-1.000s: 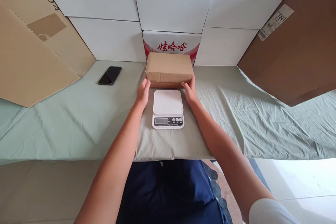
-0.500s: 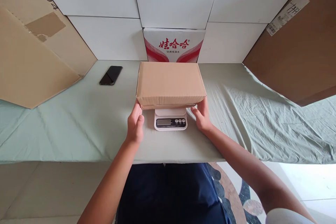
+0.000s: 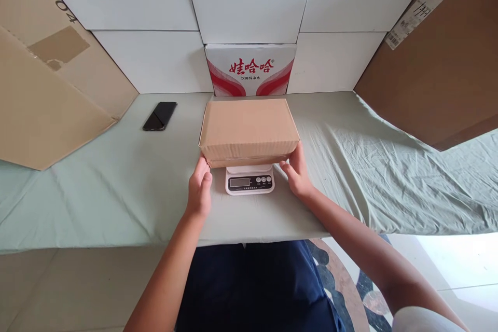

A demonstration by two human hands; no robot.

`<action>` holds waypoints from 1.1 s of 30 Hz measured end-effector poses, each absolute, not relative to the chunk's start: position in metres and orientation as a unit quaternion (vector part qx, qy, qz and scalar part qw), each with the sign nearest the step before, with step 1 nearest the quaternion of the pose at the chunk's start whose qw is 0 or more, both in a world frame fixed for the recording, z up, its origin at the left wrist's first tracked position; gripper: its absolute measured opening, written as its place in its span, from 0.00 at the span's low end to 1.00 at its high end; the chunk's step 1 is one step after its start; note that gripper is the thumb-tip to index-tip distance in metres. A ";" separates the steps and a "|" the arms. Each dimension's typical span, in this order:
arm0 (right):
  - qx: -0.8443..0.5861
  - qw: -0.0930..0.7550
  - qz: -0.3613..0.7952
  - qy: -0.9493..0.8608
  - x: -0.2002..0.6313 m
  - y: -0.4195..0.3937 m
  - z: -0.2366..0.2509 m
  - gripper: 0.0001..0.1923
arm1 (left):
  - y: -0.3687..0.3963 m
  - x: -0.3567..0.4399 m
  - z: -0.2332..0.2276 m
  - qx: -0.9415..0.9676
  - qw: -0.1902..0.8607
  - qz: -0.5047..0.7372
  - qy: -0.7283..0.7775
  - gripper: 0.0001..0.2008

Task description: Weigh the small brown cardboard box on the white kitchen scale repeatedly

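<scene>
A closed brown cardboard box is over a small white kitchen scale, hiding most of the scale's platform. The scale's display and buttons face me, and I can make out no digits on the display. My left hand grips the box at its near left corner, fingers hidden beneath or behind it. At the near right corner my right hand holds the box, its thumb by the lower edge. Whether the box rests fully on the scale I cannot tell.
On the left of the green cloth lies a black phone. A white and red carton stands behind the box, against white panels. Large cardboard sheets flank both sides, left and right.
The camera view has shifted a little. The box sits slightly lower and nearer the scale, with a gap of cloth now showing between it and the red and white carton. Both hands keep their grip.
</scene>
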State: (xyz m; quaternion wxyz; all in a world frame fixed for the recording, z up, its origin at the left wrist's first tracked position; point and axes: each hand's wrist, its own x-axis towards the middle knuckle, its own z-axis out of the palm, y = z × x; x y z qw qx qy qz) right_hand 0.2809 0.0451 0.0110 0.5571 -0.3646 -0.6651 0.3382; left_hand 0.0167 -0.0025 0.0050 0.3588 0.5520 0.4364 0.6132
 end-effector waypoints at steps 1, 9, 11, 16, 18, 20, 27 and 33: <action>-0.363 0.557 0.339 -0.666 0.281 0.045 0.011 0.35 | -0.003 0.017 0.005 0.549 0.358 0.613 0.440 0.37; -0.361 0.562 0.334 -0.665 0.281 0.045 0.010 0.35 | -0.005 0.015 0.001 0.535 0.360 0.618 0.450 0.38; -0.362 0.565 0.330 -0.664 0.281 0.045 0.009 0.36 | -0.005 0.015 0.002 0.538 0.355 0.618 0.450 0.38; -0.365 0.570 0.328 -0.660 0.281 0.044 0.008 0.38 | -0.004 0.013 0.003 0.551 0.350 0.613 0.445 0.39; -0.366 0.582 0.327 -0.648 0.281 0.044 0.007 0.39 | -0.004 0.011 0.002 0.547 0.343 0.616 0.451 0.38; -0.366 0.594 0.335 -0.633 0.282 0.044 0.007 0.40 | -0.005 0.010 0.001 0.536 0.336 0.621 0.463 0.38; -0.365 0.576 0.376 -0.627 0.281 0.044 0.012 0.40 | -0.006 0.006 0.001 0.530 0.340 0.624 0.463 0.40; -0.383 0.575 0.395 -0.606 0.280 0.045 0.013 0.41 | -0.008 0.004 0.002 0.527 0.351 0.617 0.468 0.41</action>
